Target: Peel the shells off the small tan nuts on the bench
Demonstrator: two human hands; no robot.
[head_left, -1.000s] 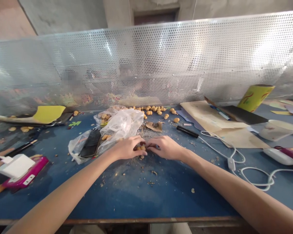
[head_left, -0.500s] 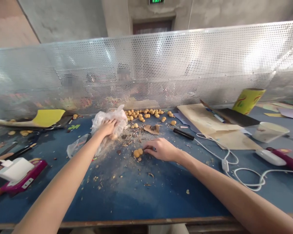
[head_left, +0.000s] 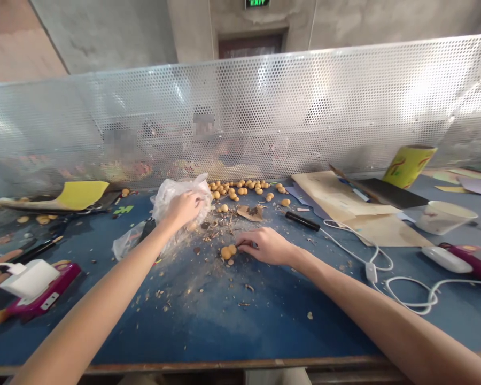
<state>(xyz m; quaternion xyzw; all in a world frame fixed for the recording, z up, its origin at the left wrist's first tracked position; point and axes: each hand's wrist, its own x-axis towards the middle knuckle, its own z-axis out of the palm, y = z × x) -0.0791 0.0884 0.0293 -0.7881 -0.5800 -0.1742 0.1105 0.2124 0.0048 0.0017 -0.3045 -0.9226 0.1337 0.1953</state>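
Observation:
My left hand [head_left: 185, 207] is on a crumpled clear plastic bag [head_left: 166, 192] at the left middle of the table; its fingers are bent against the plastic and partly hidden. Lower and to the right, my right hand [head_left: 266, 245] rests low over the blue tabletop [head_left: 208, 326]. Its thumb and forefinger close on the right end of a small tan double-bulbed gourd [head_left: 226, 253]. Several more small gourds [head_left: 240, 190] lie in a row behind, along the foot of the screen. Dry brown scraps [head_left: 250, 212] and crumbs are scattered between my hands.
A perforated metal screen [head_left: 264, 117] closes off the far side. To the right are a black rod [head_left: 302, 220] on a white cable, brown paper sheets [head_left: 344, 203], a paper cup [head_left: 444, 216] and a yellow tube [head_left: 409, 166]. At left, a magenta power strip [head_left: 50, 297] holds a white charger [head_left: 30, 279].
My left hand has shifted slightly right and up over the plastic bag, its fingers now more bent. My right hand and the gourd stay almost where they were.

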